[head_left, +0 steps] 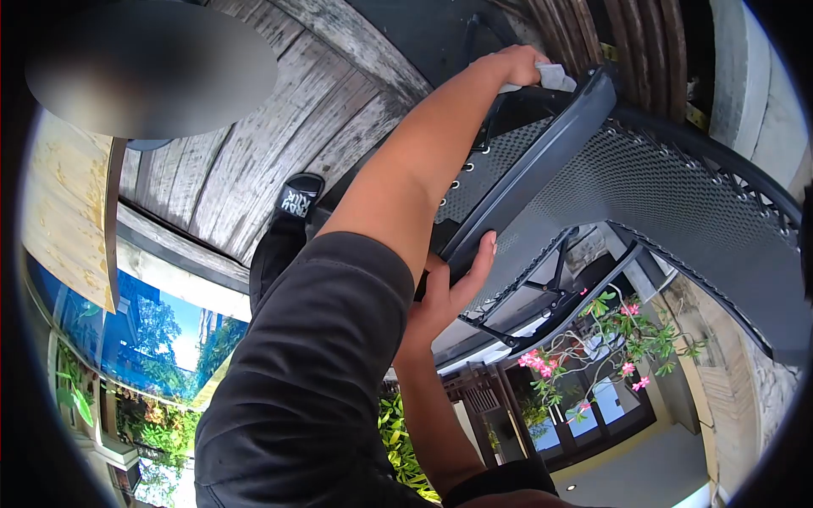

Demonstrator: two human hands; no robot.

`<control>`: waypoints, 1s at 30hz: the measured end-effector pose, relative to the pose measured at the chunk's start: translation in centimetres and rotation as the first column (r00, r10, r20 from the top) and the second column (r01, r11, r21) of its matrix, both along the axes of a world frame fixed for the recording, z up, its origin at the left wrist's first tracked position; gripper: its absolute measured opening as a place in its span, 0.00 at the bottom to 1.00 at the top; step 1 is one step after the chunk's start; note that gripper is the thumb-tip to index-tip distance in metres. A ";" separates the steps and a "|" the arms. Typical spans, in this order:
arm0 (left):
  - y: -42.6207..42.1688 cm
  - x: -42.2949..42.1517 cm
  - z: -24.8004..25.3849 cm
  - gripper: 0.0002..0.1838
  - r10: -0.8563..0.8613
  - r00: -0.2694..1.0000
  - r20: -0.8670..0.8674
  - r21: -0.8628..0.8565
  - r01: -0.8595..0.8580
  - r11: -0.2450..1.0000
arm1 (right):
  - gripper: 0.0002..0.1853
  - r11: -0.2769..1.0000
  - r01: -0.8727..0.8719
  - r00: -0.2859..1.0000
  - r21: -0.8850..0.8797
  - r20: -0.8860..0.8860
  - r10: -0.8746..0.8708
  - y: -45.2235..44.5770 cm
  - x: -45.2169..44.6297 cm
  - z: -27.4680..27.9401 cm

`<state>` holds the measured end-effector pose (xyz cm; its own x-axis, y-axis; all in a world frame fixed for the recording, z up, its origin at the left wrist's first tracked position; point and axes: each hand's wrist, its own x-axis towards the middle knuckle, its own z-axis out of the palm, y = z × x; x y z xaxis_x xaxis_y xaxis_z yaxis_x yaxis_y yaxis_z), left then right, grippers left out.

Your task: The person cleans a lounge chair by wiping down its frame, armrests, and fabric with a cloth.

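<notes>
My left arm reaches across to the far end of a dark grey lounge chair (584, 182) with woven mesh fabric. Up there, my left hand (512, 66) is closed on a white cloth (556, 78), which bunches out around the fingers near the chair's frame. My right hand (453, 292) grips the near end of the chair's smooth, flat armrest (542, 161), with one digit lying along its outer side. My left forearm hides some of the right fingers. Metal eyelets and lacing run along the mesh edges.
Weathered wooden planks (262, 127) form the floor, where a foot in a black slide sandal (301, 195) rests. Brown wooden slats (648, 51) stand beyond the chair. A pink-flowered plant (627, 347) is beside it. A pool (135, 322) lies left, and a blurred oval covers the upper left.
</notes>
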<state>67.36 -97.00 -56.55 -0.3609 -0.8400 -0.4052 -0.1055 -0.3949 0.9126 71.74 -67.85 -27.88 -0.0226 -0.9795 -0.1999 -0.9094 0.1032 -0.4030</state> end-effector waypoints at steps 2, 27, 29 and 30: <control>0.3 0.6 0.6 0.24 0.043 0.997 0.057 0.001 -0.043 0.999 | 0.10 1.000 0.008 1.000 -0.006 0.006 -0.008 0.0 0.2 -0.1; 29.7 14.1 13.7 0.24 0.364 0.890 -0.275 0.225 -0.308 0.924 | 0.08 0.992 -0.069 0.998 -0.106 -0.002 0.069 0.4 0.5 -0.6; 31.0 14.5 14.9 0.22 0.351 0.908 -0.228 0.162 -0.320 0.934 | 0.07 0.991 -0.071 0.997 -0.111 -0.002 0.071 0.5 0.5 -0.5; 31.8 14.1 14.7 0.22 0.365 0.905 -0.218 0.083 -0.355 0.931 | 0.07 0.991 -0.072 0.997 -0.114 -0.001 0.072 0.5 0.5 -0.5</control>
